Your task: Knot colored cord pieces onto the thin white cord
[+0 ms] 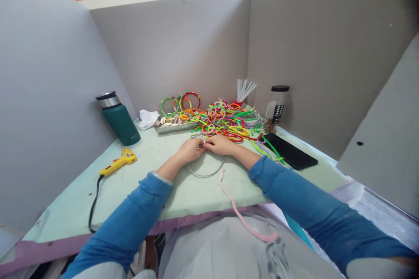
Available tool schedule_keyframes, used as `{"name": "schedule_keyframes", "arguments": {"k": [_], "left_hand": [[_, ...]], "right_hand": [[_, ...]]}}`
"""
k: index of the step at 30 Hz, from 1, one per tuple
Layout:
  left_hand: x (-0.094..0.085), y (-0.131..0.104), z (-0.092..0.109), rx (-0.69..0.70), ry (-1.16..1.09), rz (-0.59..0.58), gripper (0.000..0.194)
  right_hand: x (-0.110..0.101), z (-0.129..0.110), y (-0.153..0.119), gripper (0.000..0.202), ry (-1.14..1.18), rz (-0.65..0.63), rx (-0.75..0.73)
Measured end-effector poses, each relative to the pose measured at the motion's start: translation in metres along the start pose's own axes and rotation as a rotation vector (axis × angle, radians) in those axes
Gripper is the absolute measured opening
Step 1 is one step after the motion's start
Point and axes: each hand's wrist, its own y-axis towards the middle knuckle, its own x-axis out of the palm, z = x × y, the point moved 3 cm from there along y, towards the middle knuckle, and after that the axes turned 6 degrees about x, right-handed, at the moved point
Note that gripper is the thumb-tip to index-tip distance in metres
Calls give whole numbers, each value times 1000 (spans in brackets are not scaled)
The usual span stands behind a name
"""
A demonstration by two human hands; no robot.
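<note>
Both hands meet at the middle of the table with fingertips pinched close together. A thin grey hoop (205,177) curves out below them toward me. My left hand (190,151) is closed on the hoop's far side, and my right hand (220,144) pinches the same part from the right. The fingers cover the exact spot being held. To the right of the hoop, a pink fuzzy strip (234,205) runs over the table's front edge onto my lap. Just beyond my hands lies a tangled pile of coloured fuzzy strips (225,115).
At left are a yellow glue gun (118,162) with a black cord and a green bottle (121,124). Behind stand a metal tray (176,128) of small pieces and colourful rings (190,94). A black phone-like slab (291,152) and a clear jar (276,107) are right. Grey partitions enclose the table.
</note>
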Motion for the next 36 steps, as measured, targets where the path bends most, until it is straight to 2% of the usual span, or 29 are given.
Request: {"name": "schedule_keyframes", "arguments": {"k": [36], "left_hand": [[0, 0, 1, 10, 4, 2, 24]], "right_hand": [[-3, -5, -2, 33, -2, -23, 14]]}}
